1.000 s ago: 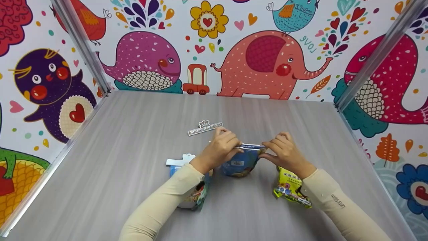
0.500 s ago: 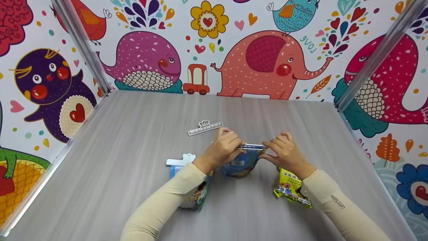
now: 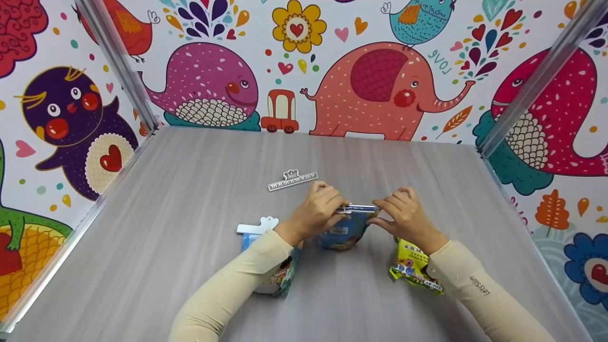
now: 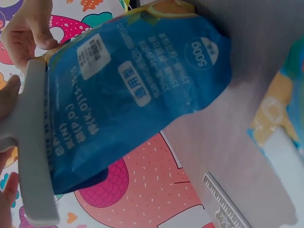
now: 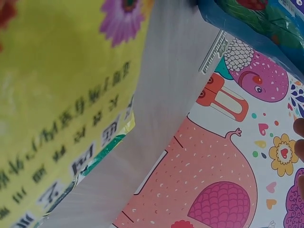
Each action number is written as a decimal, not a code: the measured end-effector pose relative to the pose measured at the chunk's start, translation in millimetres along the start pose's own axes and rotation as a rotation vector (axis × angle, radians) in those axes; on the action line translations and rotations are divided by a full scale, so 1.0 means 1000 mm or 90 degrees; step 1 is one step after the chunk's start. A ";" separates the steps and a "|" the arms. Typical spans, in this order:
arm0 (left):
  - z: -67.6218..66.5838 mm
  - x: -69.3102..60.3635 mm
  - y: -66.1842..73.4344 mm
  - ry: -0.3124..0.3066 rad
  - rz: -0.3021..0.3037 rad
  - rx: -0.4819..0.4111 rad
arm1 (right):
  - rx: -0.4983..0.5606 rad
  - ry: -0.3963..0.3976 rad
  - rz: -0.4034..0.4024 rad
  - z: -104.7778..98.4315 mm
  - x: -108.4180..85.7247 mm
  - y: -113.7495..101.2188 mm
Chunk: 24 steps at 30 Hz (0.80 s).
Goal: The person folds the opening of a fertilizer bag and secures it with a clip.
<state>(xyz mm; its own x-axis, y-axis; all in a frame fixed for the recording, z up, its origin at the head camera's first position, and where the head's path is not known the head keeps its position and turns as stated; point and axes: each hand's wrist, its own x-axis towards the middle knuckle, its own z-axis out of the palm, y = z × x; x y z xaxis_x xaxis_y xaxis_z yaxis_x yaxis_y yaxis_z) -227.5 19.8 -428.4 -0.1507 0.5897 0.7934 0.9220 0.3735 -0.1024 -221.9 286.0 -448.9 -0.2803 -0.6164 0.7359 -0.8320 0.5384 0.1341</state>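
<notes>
A blue bag (image 3: 344, 232) stands upright on the table between both hands. A white clip (image 4: 38, 142) lies along its top edge in the left wrist view. My left hand (image 3: 316, 211) grips the clip at the left part of that edge, its fingers (image 4: 7, 99) on the clip's handle. At the opposite top corner my right hand (image 3: 408, 216) pinches the bag, thumb below and fingers above. The right wrist view catches part of the blue bag (image 5: 266, 28) at the top.
A second blue bag (image 3: 278, 278) bearing a white clip (image 3: 256, 229) sits under the left forearm. Beside the right wrist lies a yellow bag (image 3: 413, 266). A piano-patterned clip (image 3: 293, 181) rests beyond the left hand. Metal posts and patterned walls border the table (image 3: 204, 156).
Compared with a second ago, my left hand has shifted slightly right along the top of the bag. My right hand keeps its place at the corner.
</notes>
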 end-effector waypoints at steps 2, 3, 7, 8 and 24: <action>0.000 0.000 -0.001 0.000 0.002 0.001 | -0.002 0.009 -0.006 0.001 0.001 0.000; -0.001 0.000 -0.001 -0.002 0.003 0.001 | -0.004 0.015 -0.010 0.001 0.001 0.000; -0.002 -0.001 -0.002 -0.008 0.003 -0.001 | -0.008 0.035 -0.030 0.003 0.003 0.001; -0.002 -0.001 -0.002 -0.010 0.003 -0.002 | -0.008 0.039 -0.033 0.003 0.003 0.001; -0.008 -0.009 -0.011 -0.010 -0.019 -0.036 | 0.002 0.008 0.004 0.001 0.001 -0.001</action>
<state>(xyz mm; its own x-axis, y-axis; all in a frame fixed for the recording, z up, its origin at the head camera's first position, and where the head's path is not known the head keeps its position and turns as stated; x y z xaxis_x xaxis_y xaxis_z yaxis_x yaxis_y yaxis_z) -233.7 4.9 -429.4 -0.1846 0.5905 0.7857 0.9353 0.3511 -0.0442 -221.8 284.1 -449.6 -0.2800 -0.6055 0.7450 -0.8316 0.5406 0.1268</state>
